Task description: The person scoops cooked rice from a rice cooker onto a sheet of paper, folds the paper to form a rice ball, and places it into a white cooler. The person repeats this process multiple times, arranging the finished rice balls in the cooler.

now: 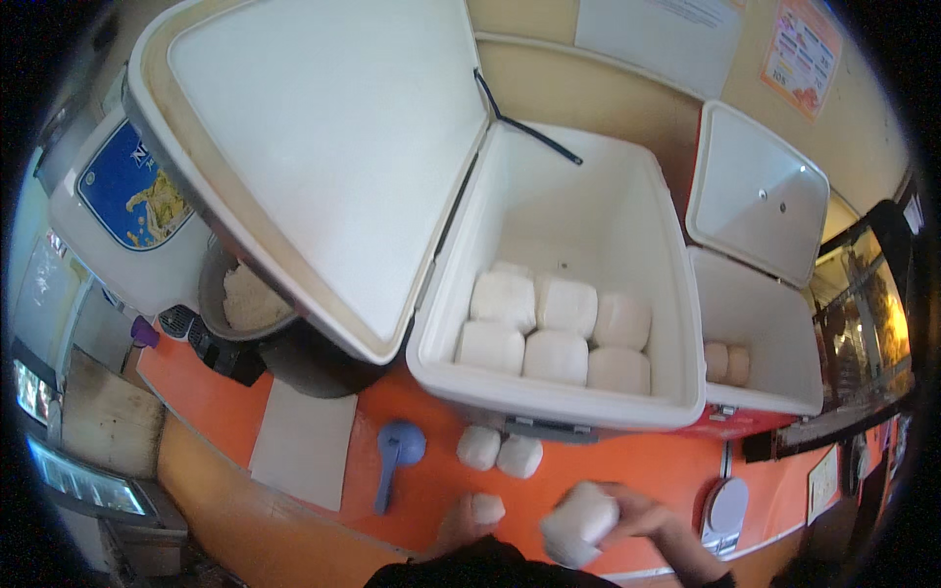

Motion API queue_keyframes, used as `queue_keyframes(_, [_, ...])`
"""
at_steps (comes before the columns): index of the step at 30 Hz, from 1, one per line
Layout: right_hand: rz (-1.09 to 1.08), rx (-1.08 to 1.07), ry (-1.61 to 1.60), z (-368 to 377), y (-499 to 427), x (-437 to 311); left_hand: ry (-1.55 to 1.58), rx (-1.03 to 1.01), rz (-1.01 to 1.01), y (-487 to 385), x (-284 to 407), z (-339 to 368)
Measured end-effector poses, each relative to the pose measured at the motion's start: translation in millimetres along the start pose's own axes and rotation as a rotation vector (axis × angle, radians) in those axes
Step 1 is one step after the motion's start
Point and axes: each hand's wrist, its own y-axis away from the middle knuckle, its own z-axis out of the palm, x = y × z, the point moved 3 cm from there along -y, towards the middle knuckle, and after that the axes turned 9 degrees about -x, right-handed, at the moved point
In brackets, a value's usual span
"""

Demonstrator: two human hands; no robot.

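Note:
My right hand (638,511) grips white rounded packages (581,520) above the front of the orange counter (412,507); there seem to be two, pressed together. My left hand (452,525) holds a smaller-looking white piece (487,508), and dark clothing covers part of that arm. Just beyond my hands, two white rounded bundles (498,452) sit side by side on the counter. Behind them an open white-lined cooler box (559,404) contains several similar packages (556,358), stacked in rows toward its front wall. Its large lid (323,147) is swung up to the left.
A smaller red cooler (764,397) stands open at right, with pale packages inside. A kitchen scale (725,507) lies near it. On the left are a blue scoop (401,445), a white sheet (305,445) and a dark pot (323,360) holding pale grainy stuff (253,298).

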Motion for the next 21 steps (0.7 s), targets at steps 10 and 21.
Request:
queue_keyframes(10, [0.126,0.357,0.74,-197.9,-157.8,-233.7,0.226,-0.462,-0.181,-2.7,83.0,-87.7])
queue_keyframes(21, [0.66,-0.181,0.899,-282.4,-274.4,-136.6,0.316,-0.307,0.074,23.0,246.2,-227.6])
